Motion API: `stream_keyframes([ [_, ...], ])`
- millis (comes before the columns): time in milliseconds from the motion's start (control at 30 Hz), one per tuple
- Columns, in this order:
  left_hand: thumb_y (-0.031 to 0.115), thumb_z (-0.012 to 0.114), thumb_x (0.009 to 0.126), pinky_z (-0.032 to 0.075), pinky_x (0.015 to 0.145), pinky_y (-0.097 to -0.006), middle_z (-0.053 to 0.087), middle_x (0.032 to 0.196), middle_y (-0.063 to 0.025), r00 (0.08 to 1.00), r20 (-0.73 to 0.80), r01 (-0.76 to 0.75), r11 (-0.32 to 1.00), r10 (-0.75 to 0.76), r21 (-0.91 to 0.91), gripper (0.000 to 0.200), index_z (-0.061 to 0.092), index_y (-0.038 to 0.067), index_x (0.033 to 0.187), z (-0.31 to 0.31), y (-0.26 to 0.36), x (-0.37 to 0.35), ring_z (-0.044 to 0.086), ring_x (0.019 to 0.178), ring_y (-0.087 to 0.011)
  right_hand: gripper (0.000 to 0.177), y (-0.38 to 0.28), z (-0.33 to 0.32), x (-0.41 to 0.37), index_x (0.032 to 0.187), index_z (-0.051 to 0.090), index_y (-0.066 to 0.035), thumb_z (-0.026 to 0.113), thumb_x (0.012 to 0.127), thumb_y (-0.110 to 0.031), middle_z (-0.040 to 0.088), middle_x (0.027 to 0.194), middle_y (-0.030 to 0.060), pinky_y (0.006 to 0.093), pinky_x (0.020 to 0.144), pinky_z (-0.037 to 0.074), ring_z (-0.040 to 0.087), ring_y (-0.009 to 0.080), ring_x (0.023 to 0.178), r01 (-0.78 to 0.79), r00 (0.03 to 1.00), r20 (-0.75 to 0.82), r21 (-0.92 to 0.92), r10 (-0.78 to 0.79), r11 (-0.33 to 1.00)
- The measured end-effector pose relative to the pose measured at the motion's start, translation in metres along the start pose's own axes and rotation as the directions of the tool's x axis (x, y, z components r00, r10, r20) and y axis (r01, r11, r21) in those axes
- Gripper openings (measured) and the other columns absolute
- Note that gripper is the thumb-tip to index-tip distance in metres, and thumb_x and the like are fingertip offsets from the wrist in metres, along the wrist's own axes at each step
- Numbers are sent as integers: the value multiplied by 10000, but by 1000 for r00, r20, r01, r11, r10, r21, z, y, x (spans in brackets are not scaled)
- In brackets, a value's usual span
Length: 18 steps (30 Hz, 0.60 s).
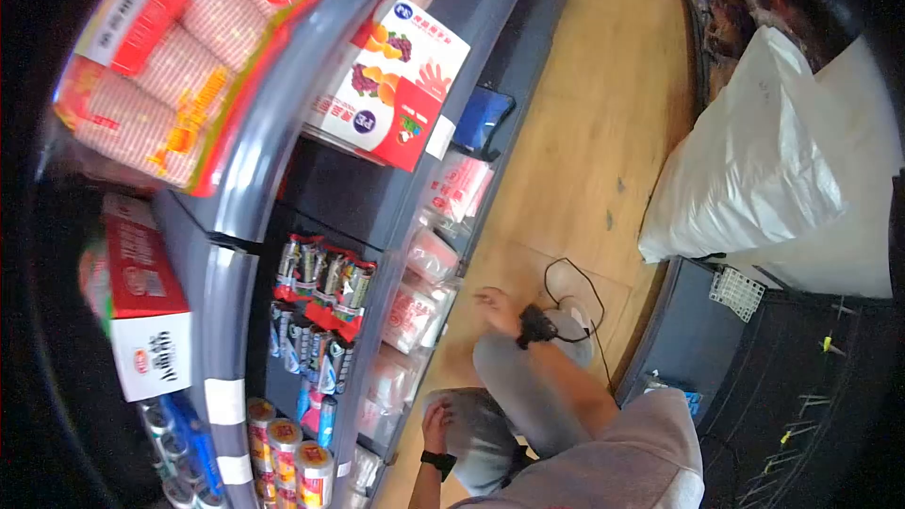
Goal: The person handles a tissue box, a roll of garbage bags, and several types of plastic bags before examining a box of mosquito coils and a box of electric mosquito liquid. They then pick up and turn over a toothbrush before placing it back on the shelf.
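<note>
My left hand [437, 422], with a black band at its wrist, lies on my grey-trousered knee [471, 424]. Its fingers are spread over the cloth and hold nothing. Above it in the head view, my right hand [497, 311] hangs past my other knee [500, 368], a black scrunchie [536, 325] round the wrist. Its fingers are loosely stretched and hold nothing. Bagged goods with red print [411, 317] sit on the low shelf nearest both hands. Part of a shoe [568, 323] and a dark cord [596, 309] show beside the right forearm.
Shelves on the left hold a red-and-white glove box [388, 81], battery packs [322, 285], canisters [313, 473] and packs of sausages [189, 66]. A blue item [483, 120] sits on the low shelf. Right of the wooden floor [594, 113] stands a large white plastic bag [754, 160].
</note>
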<state>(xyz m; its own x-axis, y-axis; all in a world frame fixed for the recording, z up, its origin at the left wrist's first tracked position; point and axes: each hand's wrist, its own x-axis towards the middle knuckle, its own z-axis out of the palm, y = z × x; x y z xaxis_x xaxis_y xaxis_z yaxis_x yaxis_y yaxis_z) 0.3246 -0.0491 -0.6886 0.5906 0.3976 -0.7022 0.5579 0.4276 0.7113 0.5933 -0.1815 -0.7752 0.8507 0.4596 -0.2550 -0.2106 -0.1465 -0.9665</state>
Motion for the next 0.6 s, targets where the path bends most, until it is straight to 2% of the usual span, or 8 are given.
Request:
stream_keyframes([
  [33,224,488,804,414,669,-241,536,949,-47,1000,8,8,1000,-8,-1,291,505,82,1058,-2,4,-6,517,787,-131,232,-3,-20,-8,977,527,15,468,814,-139,559,914,107,269,703,440,540,160,826,-65,997,20,-184,70,981],
  [200,249,481,800,409,670,-257,541,944,-41,996,-22,85,996,-85,-21,315,502,87,1069,-2,40,-25,517,777,-140,264,28,-78,-61,1002,531,-19,460,817,-193,583,820,65,256,608,437,542,150,698,-100,989,-110,-8,98,995],
  [267,268,479,803,413,655,-279,539,953,-44,997,-18,74,997,-75,-8,309,498,96,1059,-3,56,-29,517,772,-152,264,18,-105,-78,972,555,-42,471,811,-232,588,753,57,249,510,421,526,147,589,-468,831,-161,314,532,826],
  [367,247,466,812,420,638,-300,534,972,-54,995,-48,86,996,-86,-12,278,490,95,1043,12,89,-29,517,764,-171,267,40,-138,-93,927,579,-58,456,812,-264,590,741,70,246,437,395,513,145,530,-554,728,-149,448,669,702],
  [433,215,457,817,420,647,-300,539,970,-60,997,18,80,992,-78,-97,260,491,86,1041,16,110,-26,518,757,-169,254,56,-160,-103,894,590,-64,455,801,-258,592,727,95,244,405,379,509,156,495,-698,677,-60,263,734,666],
  [533,222,466,801,401,684,-301,546,950,-35,997,45,61,996,-59,-57,244,506,110,1014,41,148,-21,501,779,-148,268,85,-179,-116,897,586,-55,452,782,-257,597,735,114,281,442,402,527,174,537,-794,594,-169,30,786,607],
  [567,216,465,801,400,688,-300,546,951,-33,997,70,43,996,-38,-75,238,508,110,1011,46,157,-17,499,779,-146,279,91,-184,-114,897,588,-55,453,772,-265,601,743,118,310,489,417,543,186,574,-623,747,-166,-513,644,590],
  [600,198,456,809,396,692,-289,543,944,-38,998,47,36,997,-33,-64,226,512,102,1006,50,165,-13,497,774,-140,290,96,-188,-111,897,589,-54,454,762,-272,605,752,122,338,536,432,559,199,611,-268,859,-53,-894,509,359],
])
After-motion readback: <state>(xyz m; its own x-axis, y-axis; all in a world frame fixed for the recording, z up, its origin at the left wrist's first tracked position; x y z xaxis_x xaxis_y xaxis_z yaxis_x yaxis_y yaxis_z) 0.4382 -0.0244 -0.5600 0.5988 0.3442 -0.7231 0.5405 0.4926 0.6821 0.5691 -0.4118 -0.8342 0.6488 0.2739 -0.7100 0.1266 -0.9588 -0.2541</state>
